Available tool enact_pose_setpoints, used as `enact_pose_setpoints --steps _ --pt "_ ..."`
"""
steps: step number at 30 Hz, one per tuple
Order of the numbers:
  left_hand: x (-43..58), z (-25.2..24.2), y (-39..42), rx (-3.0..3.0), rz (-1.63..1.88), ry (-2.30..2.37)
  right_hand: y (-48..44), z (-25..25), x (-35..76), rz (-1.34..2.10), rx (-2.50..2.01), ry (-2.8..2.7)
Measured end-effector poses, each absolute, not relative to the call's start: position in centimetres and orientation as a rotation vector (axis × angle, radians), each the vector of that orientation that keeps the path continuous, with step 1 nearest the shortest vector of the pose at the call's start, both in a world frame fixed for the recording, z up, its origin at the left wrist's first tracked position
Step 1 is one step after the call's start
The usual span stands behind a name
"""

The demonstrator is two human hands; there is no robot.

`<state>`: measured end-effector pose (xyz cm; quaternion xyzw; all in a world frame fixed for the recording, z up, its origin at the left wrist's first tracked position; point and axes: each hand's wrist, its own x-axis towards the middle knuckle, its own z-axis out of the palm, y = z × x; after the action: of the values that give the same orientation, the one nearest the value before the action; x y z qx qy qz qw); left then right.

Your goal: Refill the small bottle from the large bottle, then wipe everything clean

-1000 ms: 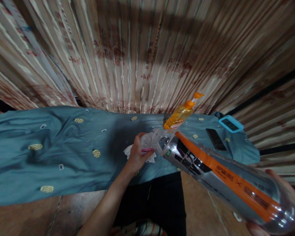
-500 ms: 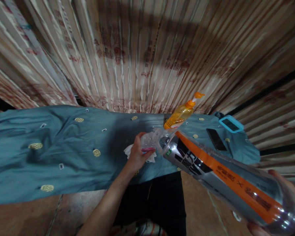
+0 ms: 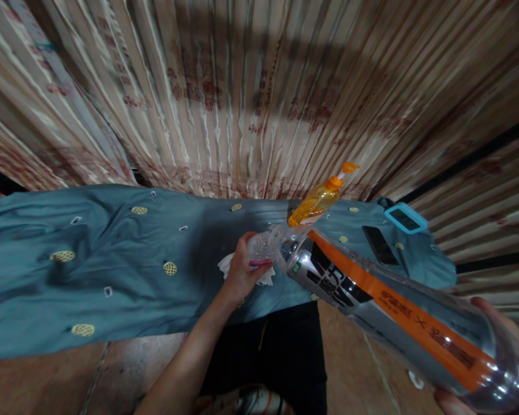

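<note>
While hands grip bottle (image 3: 398, 323) and cup (image 3: 263, 249), blue cloth (image 3: 112, 259) fronts curtains (image 3: 242, 98).

Dim warm light, soft blur, edges warped

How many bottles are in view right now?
2. The big clear bottle with the orange-striped label is tilted in the right hand, mouth toward the small clear cup in the left hand. The orange pump bottle stands on the blue cloth behind it.

Pleated patterned curtain (image 3: 251, 104), teal tablecloth (image 3: 90, 271), brown floor (image 3: 125, 369)
</note>
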<state>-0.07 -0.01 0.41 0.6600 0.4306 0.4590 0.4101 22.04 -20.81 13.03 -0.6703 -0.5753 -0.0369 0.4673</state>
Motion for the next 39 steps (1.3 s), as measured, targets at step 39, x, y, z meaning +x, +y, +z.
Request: enact_pose_setpoints --steps 39 --pt "0.0 0.1 0.0 1.660 1.161 1.091 -20.7 12.6 25.2 -0.133 -1.528 -1.535"
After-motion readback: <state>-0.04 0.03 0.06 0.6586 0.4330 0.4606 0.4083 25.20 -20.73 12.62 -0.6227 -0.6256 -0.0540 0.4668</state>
